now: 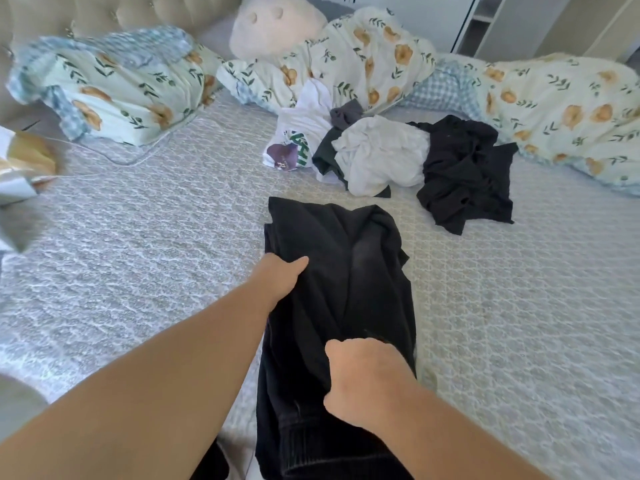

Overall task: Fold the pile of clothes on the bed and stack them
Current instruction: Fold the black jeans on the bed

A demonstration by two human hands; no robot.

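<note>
At far left we list a floral-and-gingham pillow point(114, 84) on the pale quilted bed point(156, 237). Our left hand point(282, 277) grips the left edge of a long black fabric garment point(346, 271) spread down the bed's centre, fingers tucked under the cloth, thumb on top. Our right hand point(367, 379) pinches the same garment nearer its ribbed lower end, fingers closed into the fabric. Beyond lies the unfolded pile of white, grey and black clothes point(398, 157), well apart. At right, a crumpled floral duvet point(554, 109).
</note>
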